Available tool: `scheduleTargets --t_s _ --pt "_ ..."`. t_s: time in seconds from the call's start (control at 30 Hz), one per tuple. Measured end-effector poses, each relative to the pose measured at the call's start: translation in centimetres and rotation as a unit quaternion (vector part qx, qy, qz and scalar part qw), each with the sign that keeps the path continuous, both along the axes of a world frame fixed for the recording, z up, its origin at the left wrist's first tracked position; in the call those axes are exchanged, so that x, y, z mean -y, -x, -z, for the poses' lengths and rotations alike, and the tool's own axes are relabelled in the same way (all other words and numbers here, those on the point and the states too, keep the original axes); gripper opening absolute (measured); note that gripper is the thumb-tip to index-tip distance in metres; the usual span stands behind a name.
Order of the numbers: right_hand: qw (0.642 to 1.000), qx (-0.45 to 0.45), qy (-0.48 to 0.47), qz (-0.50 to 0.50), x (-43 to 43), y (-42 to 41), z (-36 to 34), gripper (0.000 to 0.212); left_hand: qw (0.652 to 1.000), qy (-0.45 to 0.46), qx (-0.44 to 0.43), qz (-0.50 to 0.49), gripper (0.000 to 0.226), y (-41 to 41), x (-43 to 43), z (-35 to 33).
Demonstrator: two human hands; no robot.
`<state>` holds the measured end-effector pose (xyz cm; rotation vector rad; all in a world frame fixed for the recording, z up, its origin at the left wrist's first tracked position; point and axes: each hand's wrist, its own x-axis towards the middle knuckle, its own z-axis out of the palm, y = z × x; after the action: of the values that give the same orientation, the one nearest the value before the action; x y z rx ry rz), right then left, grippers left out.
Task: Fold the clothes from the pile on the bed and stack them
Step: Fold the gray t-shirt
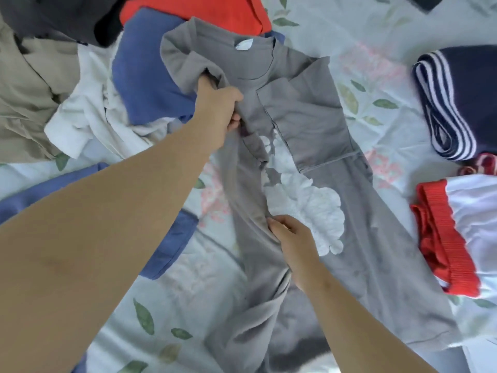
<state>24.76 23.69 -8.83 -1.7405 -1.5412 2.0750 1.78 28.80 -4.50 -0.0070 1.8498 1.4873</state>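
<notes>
1. nearest: bed (161,292) under a pale sheet printed with green leaves and pink flowers, bearing every garment in view.
2. on the bed, grey shirt (376,251) laid lengthwise, rumpled hem end nearest, neck end far; white print (314,208) on the front; on the picture's right, one sleeve folded in over the front.
3. right hand (293,238) at the near left edge of the print, fingers (278,224) curled tight, pinching a raised ridge of grey cloth along the shirt's middle.
4. blue garment (172,238) flat on the bed just left of the shirt, partly hidden under the left forearm.
5. at the right edge, red and white garment (457,238) folded, near the shirt's side; touching or not, cannot tell.
6. farther up, left hand (217,109), fingers (234,125) closed round a bunch of grey cloth at the shirt's left shoulder, thumb on top, loose sleeve rising past the knuckles.
7. beyond the red and white garment, navy striped garment (462,103) folded, well apart from the shirt.
8. pile (88,109) at far left: white cloth, beige cloth (27,90), a second blue cloth (145,76), red cloth (201,12), dark cloth (67,17), all crumpled together; shirt's neck end lying over the blue cloth, white label (238,47) showing inside the collar.
9. farthest right corner: dark object (425,1), cut off by the frame, too little shown to tell what.
</notes>
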Motion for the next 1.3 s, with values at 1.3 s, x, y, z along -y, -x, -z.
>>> scheduleTargets --t_s 1.3 --pt "0.897 0.156 -0.161 -0.382 5.9 -21.9 2.9 0.058 0.76 0.267 -0.252 0.536 0.019 -22.5 16.5 7.6"
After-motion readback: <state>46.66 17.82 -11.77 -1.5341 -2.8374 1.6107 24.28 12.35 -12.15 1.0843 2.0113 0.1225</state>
